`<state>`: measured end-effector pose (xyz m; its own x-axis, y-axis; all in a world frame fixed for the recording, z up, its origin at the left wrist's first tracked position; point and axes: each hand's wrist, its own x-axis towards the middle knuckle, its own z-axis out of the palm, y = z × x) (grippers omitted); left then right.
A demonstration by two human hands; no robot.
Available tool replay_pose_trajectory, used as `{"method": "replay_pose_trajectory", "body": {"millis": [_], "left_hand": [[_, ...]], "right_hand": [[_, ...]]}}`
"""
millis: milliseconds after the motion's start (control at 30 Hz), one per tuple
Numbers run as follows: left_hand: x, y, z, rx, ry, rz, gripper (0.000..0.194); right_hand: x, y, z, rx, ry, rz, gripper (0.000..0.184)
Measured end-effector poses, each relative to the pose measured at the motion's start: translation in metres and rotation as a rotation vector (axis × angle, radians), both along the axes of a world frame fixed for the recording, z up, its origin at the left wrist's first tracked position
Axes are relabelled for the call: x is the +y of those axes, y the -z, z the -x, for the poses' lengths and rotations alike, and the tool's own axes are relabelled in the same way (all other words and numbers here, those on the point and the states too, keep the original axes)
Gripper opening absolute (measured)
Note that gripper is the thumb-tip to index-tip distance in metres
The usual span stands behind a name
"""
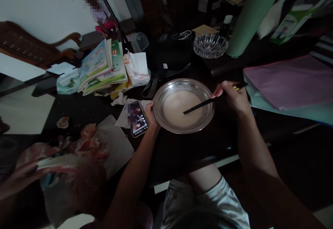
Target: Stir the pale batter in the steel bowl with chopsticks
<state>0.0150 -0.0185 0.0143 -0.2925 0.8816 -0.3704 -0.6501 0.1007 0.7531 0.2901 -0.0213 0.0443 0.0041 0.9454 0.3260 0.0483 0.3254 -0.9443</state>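
Note:
A shiny metal bowl (pixel 183 130) stands on the dark table, with a pale, creamy liquid (pixel 173 109) inside. My left hand (pixel 153 116) grips the bowl's left rim, its fingers partly hidden beneath the bowl. In my right hand (pixel 234 95) are dark chopsticks (pixel 200 105), slanting down to the left. Their tips reach into the liquid near the bowl's middle. Just left of my left hand lies a phone (pixel 139 120) with its screen lit, resting partly on white paper.
Books (pixel 104 71) and a tissue pack (pixel 137 68) stand back left; a black bag (pixel 169 54), glass dish (pixel 210 45) and green cylinder (pixel 253 17) stand behind. A pink folder (pixel 291 81) lies right. Another person's hand (pixel 24 177) holds something pinkish-white near peel-like pieces (pixel 90 140).

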Motion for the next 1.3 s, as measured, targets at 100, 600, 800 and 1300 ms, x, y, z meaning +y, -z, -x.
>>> {"method": "replay_pose_trajectory", "body": {"millis": [100, 600, 800, 1300], "left_hand": [[-0.0007, -0.0014, -0.0005, -0.032, -0.011, 0.016, 0.017], [-0.0017, -0.004, -0.0016, -0.06, 0.02, 0.03, 0.016], [-0.0009, -0.0026, -0.0003, -0.059, 0.014, 0.05, 0.018], [-0.001, -0.0026, -0.0007, -0.059, 0.015, 0.012, 0.015]], "right_hand": [[0.0, -0.0003, 0.002, -0.057, -0.108, 0.02, 0.037], [0.0, -0.0034, 0.0031, 0.004, 0.03, 0.0, 0.041], [-0.0004, -0.0014, 0.0025, -0.051, -0.122, 0.029, 0.039], [0.002, -0.0022, 0.0017, -0.061, -0.038, 0.014, 0.039]]}}
